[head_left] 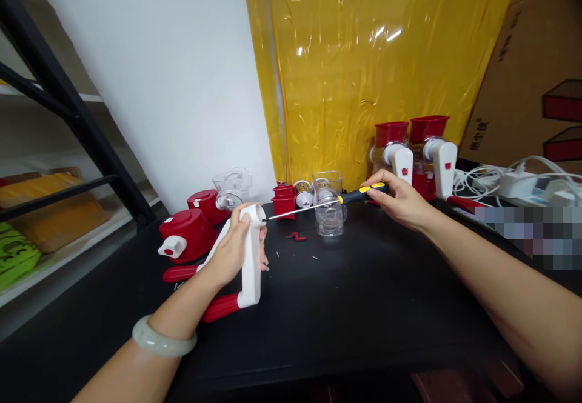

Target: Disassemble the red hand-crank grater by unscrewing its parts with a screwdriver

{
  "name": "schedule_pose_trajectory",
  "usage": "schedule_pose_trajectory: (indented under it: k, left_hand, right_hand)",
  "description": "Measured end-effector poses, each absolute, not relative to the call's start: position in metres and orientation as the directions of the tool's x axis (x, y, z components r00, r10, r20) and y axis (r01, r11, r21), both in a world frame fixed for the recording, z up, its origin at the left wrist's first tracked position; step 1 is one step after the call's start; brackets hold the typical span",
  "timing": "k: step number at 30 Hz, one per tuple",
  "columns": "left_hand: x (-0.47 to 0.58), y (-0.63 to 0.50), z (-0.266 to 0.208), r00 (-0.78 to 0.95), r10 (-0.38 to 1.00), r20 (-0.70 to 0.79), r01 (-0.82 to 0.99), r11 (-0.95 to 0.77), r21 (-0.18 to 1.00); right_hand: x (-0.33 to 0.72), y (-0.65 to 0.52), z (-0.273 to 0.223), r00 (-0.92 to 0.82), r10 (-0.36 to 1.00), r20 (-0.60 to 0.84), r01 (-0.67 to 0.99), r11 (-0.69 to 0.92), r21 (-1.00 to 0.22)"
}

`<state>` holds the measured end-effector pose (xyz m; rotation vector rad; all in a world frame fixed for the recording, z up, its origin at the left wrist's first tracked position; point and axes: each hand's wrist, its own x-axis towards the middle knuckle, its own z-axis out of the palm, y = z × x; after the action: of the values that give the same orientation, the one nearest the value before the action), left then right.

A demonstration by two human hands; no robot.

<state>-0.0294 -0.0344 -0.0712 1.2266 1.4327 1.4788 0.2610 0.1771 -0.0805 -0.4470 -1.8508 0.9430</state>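
Note:
My left hand (234, 242) is closed around a white crank handle (251, 269) with a red grip (221, 308), held upright above the black table. In my right hand (398, 200) is a screwdriver (364, 193) with a black and yellow handle. Its long shaft points left, and the tip is at the round socket on top of the crank handle; whether it sits inside a screw I cannot tell. Behind my left hand lies a second white crank arm with a red grip (179, 273). Beyond the hands, a small red clip-like part (296, 237) and tiny screws (314, 257) lie on the table.
Red round bases (188, 236) stand at left. Clear plastic housings (330, 218), red trays (284, 203) and a grater drum (303, 194) are at the back. Assembled rotary graters (430, 148) stand back right, near white cables (477, 179) and a cardboard box (522, 63).

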Motion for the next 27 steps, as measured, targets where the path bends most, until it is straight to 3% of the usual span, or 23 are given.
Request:
schedule_pose_trajectory:
  k: [8,11,14,17,27]
  left_hand:
    - [-0.033,-0.030,-0.078,-0.294,0.946,0.135,0.096,-0.112,0.989]
    - [-0.036,-0.029,-0.081,-0.281,0.943,0.180,0.120,-0.152,0.981]
    - [-0.037,-0.029,-0.081,-0.266,0.944,0.197,0.146,-0.162,0.976]
    - [-0.036,-0.029,-0.081,-0.256,0.945,0.201,0.161,-0.163,0.973]
    - [-0.038,-0.031,-0.082,-0.251,0.948,0.196,0.164,-0.158,0.974]
  right_hand:
    - [0.252,0.170,-0.080,-0.463,0.724,0.511,-0.218,0.466,-0.857]
    - [0.248,0.169,-0.084,-0.508,0.764,0.398,-0.132,0.387,-0.912]
    - [0.248,0.169,-0.087,-0.505,0.796,0.332,0.125,0.448,-0.885]
    - [0.249,0.170,-0.088,-0.484,0.790,0.375,0.271,0.543,-0.795]
    - [0.248,0.175,-0.089,-0.473,0.751,0.460,0.138,0.579,-0.804]
